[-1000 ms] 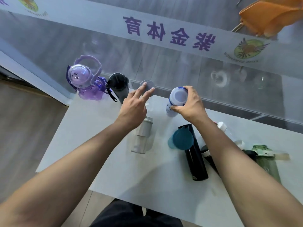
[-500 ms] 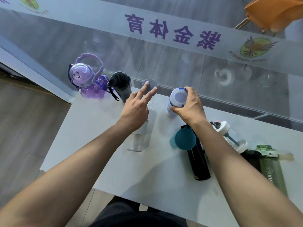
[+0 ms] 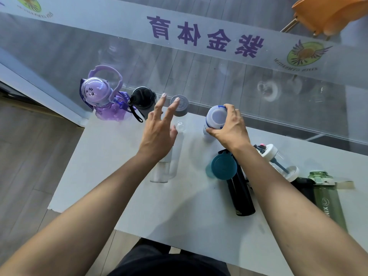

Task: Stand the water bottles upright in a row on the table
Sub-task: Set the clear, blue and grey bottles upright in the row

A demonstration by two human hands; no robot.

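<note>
Partly hidden — clear bottle (image 3: 169,166) under left hand (image 3: 159,134), contact unclear.

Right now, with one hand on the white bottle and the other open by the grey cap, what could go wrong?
1. The clear bottle with the grey cap stands right at the left hand's spread fingers; a careless brush might tip it.
2. The white bottle stands close to the table's far edge by the glass, so a push from the right hand could slide it off.
</note>
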